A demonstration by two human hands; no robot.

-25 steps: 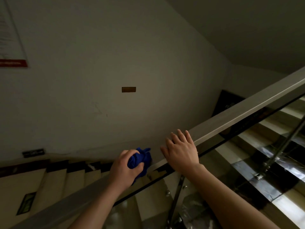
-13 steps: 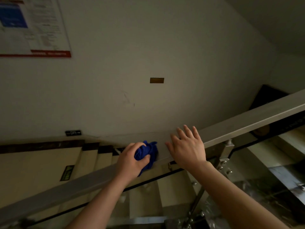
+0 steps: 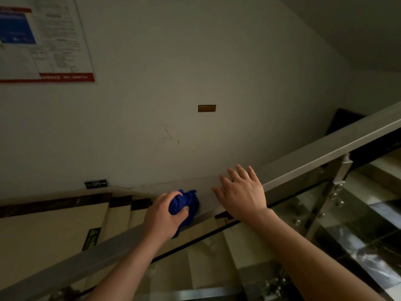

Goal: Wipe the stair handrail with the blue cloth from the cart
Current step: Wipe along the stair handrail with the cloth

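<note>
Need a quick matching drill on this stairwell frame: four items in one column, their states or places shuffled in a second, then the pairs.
Items:
1. left hand
2. right hand
3. blue cloth
4. poster

States or places:
A. flat, fingers spread, on the handrail
B. on the wall, upper left
C. closed around the cloth
D. bunched up, pressed on the rail

Pairs: 1-C, 2-A, 3-D, 4-B
</note>
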